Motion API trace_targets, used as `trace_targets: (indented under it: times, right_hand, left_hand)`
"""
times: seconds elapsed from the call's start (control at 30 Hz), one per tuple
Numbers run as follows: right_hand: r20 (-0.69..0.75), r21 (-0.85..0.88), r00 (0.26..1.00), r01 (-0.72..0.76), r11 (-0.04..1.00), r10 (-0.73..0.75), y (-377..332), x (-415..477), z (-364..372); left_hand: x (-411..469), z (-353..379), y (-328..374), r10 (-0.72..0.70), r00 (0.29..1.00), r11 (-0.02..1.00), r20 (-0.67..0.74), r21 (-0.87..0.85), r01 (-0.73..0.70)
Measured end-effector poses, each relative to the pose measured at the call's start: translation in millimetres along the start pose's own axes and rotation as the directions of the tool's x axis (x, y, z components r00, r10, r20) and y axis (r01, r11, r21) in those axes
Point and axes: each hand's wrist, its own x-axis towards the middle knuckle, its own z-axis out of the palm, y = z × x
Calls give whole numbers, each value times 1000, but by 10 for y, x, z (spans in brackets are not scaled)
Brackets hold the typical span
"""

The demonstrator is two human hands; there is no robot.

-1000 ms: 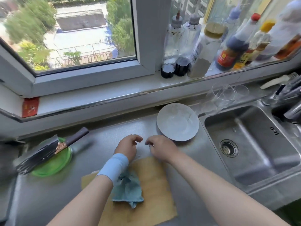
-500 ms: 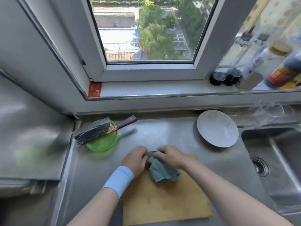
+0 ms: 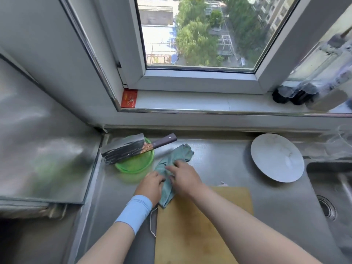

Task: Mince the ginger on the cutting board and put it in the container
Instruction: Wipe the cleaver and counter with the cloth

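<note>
Hands on a crumpled teal cloth (image 3: 182, 152) at the far-left corner of a wooden cutting board (image 3: 192, 235): left hand (image 3: 151, 186) grips it with curled fingers, right hand (image 3: 185, 178) presses it with straighter fingers.

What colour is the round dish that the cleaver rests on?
The dish under the cleaver is translucent green, clearest in the head view.

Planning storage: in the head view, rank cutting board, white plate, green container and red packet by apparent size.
Largest first: cutting board; white plate; green container, partly hidden under the cleaver; red packet, smallest, though farthest away.
</note>
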Motion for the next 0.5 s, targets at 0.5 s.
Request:
trace_targets:
  times: [0.5]
  right_hand:
    - [-76, -139, 995, -79, 987, 69, 1434, -186, -466]
  left_hand:
    - [615, 607, 1238, 214, 904, 974, 370, -6, -228]
